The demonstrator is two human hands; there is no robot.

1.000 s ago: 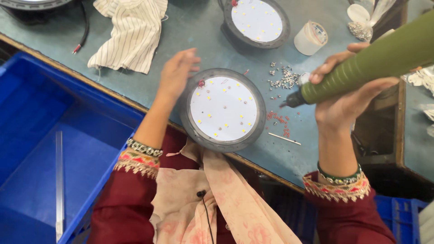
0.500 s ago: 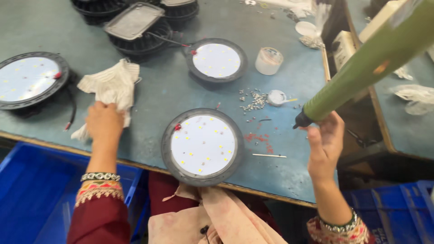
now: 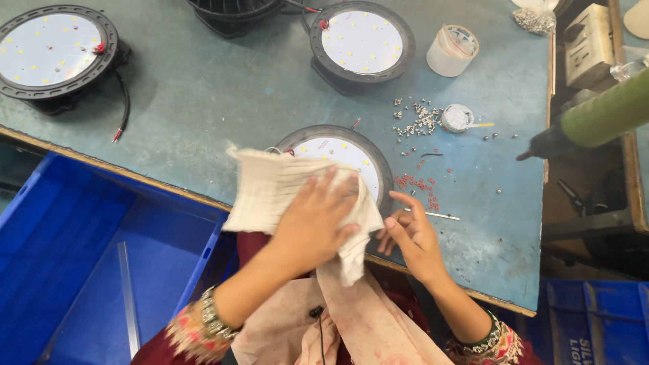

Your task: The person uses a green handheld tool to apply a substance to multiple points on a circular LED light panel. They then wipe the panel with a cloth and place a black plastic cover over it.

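Observation:
A round LED lamp (image 3: 368,157) with a black rim and white disc lies at the near edge of the grey-green table (image 3: 203,101). My left hand (image 3: 314,220) presses a white striped cloth (image 3: 270,189) flat onto the lamp's disc, covering most of it. My right hand (image 3: 412,233) rests against the lamp's right rim, fingers spread, holding nothing. A green electric screwdriver (image 3: 595,118) hangs free above the table's right edge.
Two more round lamps lie at the back left (image 3: 54,54) and back middle (image 3: 362,42). Small screws (image 3: 416,122), red bits (image 3: 419,182), a tape roll (image 3: 451,51) and a thin metal rod (image 3: 433,215) sit right of the lamp. A blue crate (image 3: 94,257) stands below left.
My left hand picked up the cloth from the table's left and brought it onto the lamp. My right hand let go of the green screwdriver and dropped to the lamp's rim.

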